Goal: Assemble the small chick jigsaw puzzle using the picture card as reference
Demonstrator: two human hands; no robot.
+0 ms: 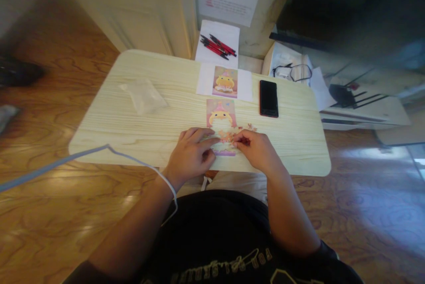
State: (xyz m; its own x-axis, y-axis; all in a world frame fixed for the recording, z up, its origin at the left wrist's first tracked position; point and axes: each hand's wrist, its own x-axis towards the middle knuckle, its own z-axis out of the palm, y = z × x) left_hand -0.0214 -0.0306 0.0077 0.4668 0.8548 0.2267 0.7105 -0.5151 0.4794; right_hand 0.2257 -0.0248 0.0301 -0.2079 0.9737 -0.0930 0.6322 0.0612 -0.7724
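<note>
A small jigsaw puzzle (221,118) with a yellow duck picture lies on the light wooden table (159,111), its top half assembled. My left hand (191,153) rests flat on its lower left, fingers stretched toward the middle. My right hand (256,149) sits at the lower right, fingertips pinched on a small puzzle piece (236,142). A few loose pieces (249,128) lie just above my right hand. A printed reference picture (225,82) of the same duck lies behind the puzzle.
A black phone (268,98) lies right of the reference sheet. A clear plastic bag (144,95) sits at the left. Red and black pens (217,46) lie on paper beyond the table. Glasses (292,71) rest on a box at the back right. A white cable (99,153) crosses my left wrist.
</note>
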